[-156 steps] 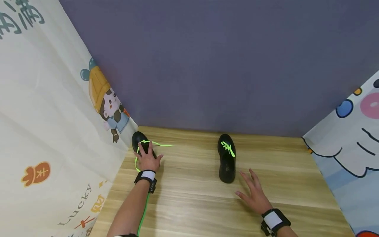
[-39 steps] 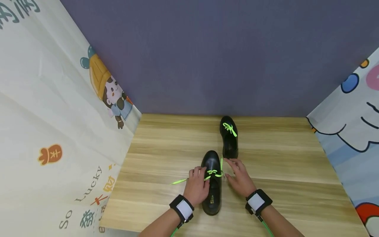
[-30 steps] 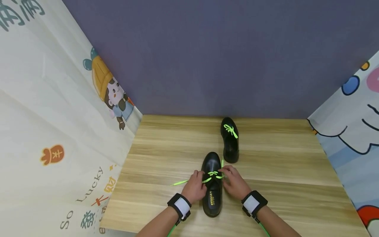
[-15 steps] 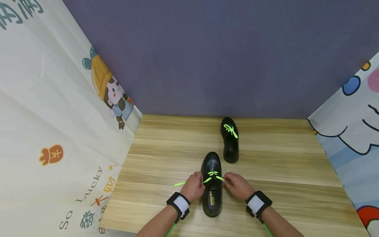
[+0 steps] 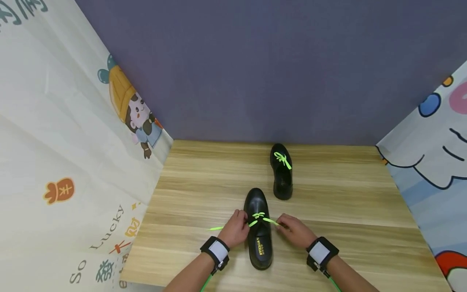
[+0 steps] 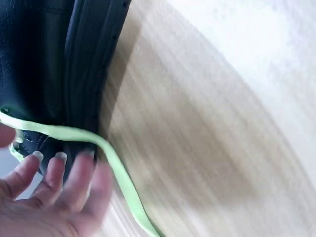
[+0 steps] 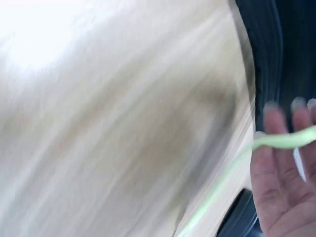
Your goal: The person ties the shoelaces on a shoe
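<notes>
A black leather shoe (image 5: 256, 202) stands toe-away near the front of the wooden table, a neon-green shoelace (image 5: 259, 215) threaded through its eyelets. At its left side, my left hand (image 5: 234, 230) holds one lace end with curled fingers; a loose tail pokes out beyond the hand. In the left wrist view that lace (image 6: 118, 165) drapes down the shoe's side past the fingers. My right hand (image 5: 295, 231) pinches the other end, drawn straight out to the right. Across its fingers (image 7: 274, 163) the lace runs in the right wrist view; the thumb is hidden there.
A second black shoe (image 5: 282, 180) with a tied green bow stands behind and slightly right. The wooden tabletop (image 5: 346, 194) meets a dark grey-blue panel (image 5: 255, 81) at the back. Printed cloths hang left (image 5: 84, 134) and right (image 5: 438, 170).
The unlaced-bow shoe came from the back left to the front middle, in front of the other shoe. Lately my right hand took hold of the right lace and drew it rightward.
</notes>
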Tool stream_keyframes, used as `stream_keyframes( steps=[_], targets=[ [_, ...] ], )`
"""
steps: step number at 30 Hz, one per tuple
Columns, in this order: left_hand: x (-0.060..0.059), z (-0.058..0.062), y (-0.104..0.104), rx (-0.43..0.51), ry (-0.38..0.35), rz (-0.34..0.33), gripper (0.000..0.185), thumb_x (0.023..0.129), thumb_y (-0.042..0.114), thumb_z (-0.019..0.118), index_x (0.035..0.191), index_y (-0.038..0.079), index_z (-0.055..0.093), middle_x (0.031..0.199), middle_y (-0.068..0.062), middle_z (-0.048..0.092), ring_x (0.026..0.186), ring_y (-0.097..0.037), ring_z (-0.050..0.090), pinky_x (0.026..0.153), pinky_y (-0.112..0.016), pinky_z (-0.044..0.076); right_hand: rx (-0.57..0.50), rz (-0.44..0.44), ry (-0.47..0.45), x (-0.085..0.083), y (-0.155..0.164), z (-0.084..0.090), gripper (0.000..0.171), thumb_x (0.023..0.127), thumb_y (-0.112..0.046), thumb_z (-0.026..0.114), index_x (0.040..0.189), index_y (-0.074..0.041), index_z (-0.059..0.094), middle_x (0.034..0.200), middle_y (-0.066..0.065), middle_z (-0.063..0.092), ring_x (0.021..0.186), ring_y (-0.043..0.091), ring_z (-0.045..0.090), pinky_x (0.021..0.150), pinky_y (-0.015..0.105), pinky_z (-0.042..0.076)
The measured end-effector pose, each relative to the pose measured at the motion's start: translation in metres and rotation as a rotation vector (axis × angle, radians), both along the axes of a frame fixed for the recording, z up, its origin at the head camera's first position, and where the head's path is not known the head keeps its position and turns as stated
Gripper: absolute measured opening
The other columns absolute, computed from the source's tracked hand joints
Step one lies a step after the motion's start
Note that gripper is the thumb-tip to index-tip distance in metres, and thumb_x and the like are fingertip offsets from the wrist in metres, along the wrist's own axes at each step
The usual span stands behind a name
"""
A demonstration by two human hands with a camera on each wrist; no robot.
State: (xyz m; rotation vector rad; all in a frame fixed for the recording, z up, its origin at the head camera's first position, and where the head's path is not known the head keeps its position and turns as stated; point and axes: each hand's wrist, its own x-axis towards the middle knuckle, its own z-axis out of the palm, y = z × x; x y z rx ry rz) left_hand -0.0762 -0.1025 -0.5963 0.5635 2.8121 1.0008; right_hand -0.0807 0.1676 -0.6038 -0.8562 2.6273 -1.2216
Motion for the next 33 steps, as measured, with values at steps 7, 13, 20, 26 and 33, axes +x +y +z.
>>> stream_keyframes(
  steps=[7,13,20,26,33],
  targets=[
    [0.005,-0.002,-0.001,0.067,-0.057,-0.058,0.031,0.087,0.007,0.060,0.115,0.002,0.049,0.099,-0.001,0.044,0.079,-0.009,0.047,0.069,-0.023,0.047,-0.052,0.035,-0.009,0.008,-0.016,0.002,0.008,0.099,-0.009,0.062,0.094,-0.016,0.061,0.091,-0.010,0.059,0.084,0.003,0.055,0.073,0.028,0.050],
    [0.008,0.000,-0.001,0.075,-0.061,-0.074,0.032,0.086,0.004,0.060,0.115,0.001,0.048,0.099,-0.002,0.044,0.083,-0.011,0.050,0.072,-0.024,0.048,-0.055,0.044,-0.066,0.013,-0.018,0.005,0.008,0.101,-0.013,0.060,0.092,-0.013,0.061,0.087,-0.011,0.055,0.080,0.002,0.051,0.068,0.025,0.045],
    [0.005,0.007,-0.009,0.036,-0.058,-0.117,0.007,0.096,0.009,0.063,0.099,0.007,0.057,0.082,0.004,0.051,0.070,-0.006,0.047,0.063,-0.022,0.044,-0.008,0.056,-0.199,0.011,-0.010,0.009,0.012,0.102,-0.014,0.058,0.094,-0.007,0.063,0.083,0.000,0.062,0.075,0.002,0.053,0.066,0.026,0.047],
    [-0.002,0.012,-0.025,0.129,-0.097,-0.147,0.027,0.103,0.026,0.057,0.081,0.010,0.059,0.065,0.013,0.042,0.061,-0.002,0.041,0.057,-0.020,0.037,-0.041,0.067,-0.284,0.010,-0.001,0.017,0.015,0.102,-0.017,0.058,0.096,-0.005,0.064,0.080,0.008,0.063,0.071,0.003,0.054,0.062,0.025,0.047],
    [-0.006,0.024,-0.032,0.354,-0.208,-0.078,0.035,0.105,0.029,0.053,0.086,0.001,0.061,0.065,0.011,0.048,0.061,-0.002,0.045,0.059,-0.021,0.040,-0.202,0.033,-0.357,0.007,0.001,0.026,0.019,0.103,-0.019,0.056,0.097,-0.002,0.064,0.082,0.019,0.062,0.073,0.011,0.056,0.065,0.027,0.047]
  ],
)
